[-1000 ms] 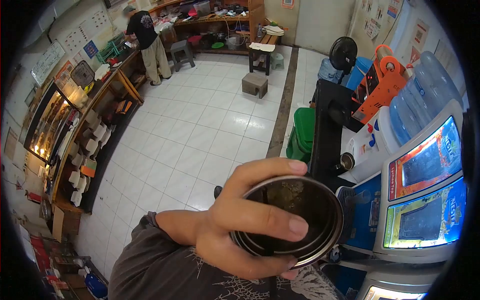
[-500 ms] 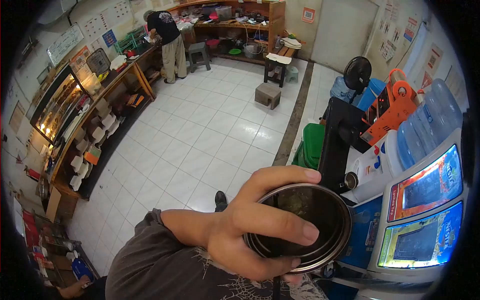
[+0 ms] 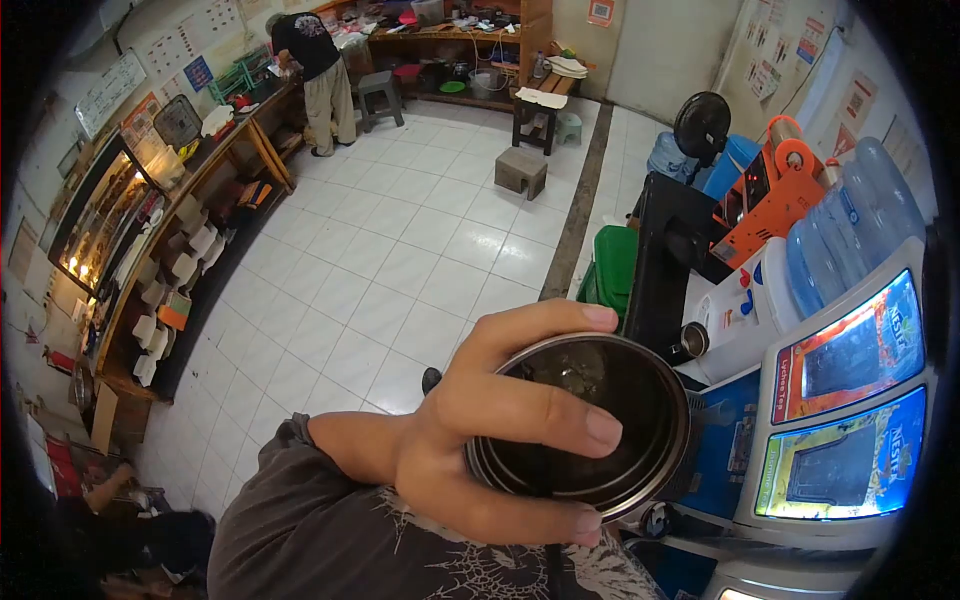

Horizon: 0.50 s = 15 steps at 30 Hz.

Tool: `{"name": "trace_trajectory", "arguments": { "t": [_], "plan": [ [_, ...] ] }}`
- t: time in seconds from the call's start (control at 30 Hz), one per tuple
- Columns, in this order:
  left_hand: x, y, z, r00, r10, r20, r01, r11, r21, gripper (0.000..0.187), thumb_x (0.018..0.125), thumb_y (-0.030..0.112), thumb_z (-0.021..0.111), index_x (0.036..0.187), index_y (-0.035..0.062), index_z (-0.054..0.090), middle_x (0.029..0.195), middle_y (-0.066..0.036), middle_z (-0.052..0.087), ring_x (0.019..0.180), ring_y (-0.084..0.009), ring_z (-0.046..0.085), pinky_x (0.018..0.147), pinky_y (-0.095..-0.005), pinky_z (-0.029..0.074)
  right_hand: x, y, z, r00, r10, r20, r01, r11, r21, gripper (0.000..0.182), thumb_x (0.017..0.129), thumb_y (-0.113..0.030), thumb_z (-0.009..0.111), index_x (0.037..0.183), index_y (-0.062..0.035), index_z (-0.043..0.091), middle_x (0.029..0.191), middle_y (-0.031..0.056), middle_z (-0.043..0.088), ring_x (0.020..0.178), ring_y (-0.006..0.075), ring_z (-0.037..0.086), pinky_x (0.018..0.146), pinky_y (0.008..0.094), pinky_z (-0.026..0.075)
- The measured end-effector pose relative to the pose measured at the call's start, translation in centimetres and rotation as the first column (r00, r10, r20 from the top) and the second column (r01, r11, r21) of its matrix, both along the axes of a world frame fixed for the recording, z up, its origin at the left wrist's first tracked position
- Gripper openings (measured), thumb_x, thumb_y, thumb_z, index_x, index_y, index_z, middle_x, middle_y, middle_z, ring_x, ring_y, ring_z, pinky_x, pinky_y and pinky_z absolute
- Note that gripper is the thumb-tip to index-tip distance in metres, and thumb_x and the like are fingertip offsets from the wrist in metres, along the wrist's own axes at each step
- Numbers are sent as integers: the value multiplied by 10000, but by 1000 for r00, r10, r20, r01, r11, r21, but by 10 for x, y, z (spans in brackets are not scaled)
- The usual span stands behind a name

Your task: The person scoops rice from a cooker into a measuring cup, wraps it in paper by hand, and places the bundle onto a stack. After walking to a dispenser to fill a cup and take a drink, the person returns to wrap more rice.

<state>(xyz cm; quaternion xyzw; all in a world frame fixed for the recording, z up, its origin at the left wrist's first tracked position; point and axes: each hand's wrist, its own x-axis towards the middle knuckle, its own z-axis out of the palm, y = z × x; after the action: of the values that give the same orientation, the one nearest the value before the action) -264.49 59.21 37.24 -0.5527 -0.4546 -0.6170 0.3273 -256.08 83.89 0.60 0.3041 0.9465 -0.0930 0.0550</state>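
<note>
My left hand (image 3: 500, 420) reaches in from the left and is closed around a round metal cup (image 3: 655, 480). One finger lies along the far rim, another stretches across the mouth, and a third digit presses near the rim's close side. The cup's opening faces me. Its inside is dark, with a pale patch at the bottom that I cannot make out. The cup is held in front of my dark printed shirt (image 3: 330, 530), beside the drink dispenser (image 3: 770, 450). My right hand is not visible.
Right of me stand a water bottle (image 3: 850, 220), an orange machine (image 3: 770, 200), a green bin (image 3: 610, 265) and a black fan (image 3: 702, 122). A grey stool (image 3: 520, 174) sits on the tiled floor. One person (image 3: 312, 75) works at the far-left counter; another (image 3: 150, 535) is at lower left.
My left hand and the cup have shifted a little left and up in view. The person at lower left has moved further into view, and the blue item there no longer shows.
</note>
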Motion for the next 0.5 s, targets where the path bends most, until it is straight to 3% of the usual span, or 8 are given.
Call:
{"name": "trace_trajectory", "arguments": {
  "t": [0.3, 0.5],
  "plan": [
    [-11, 3, -13, 996, 71, -56, -72, 997, -11, 205, 673, 78, 855, 797, 108, 695, 1217, -165, 560, 1226, -565, 474, 956, -556, 567, 1, 2, -3, 998, -5, -60, 3, 1000, -20, 871, 817, -311, 750, 1555, -205, 299, 1609, 231, 186, 1476, 440, 201, 1130, 702, 179],
    [-3, 12, -12, 984, 161, -76, -154, 984, 84, 250, 651, 69, 856, 694, 85, 611, 1147, -96, 628, 1149, -568, 541, 853, -554, 560, 2, 2, -4, 998, -4, -60, 2, 1000, -25, 876, 813, -309, 747, 1555, -191, 296, 1612, 228, 174, 1479, 441, 189, 1130, 706, 173]
  ]
}}
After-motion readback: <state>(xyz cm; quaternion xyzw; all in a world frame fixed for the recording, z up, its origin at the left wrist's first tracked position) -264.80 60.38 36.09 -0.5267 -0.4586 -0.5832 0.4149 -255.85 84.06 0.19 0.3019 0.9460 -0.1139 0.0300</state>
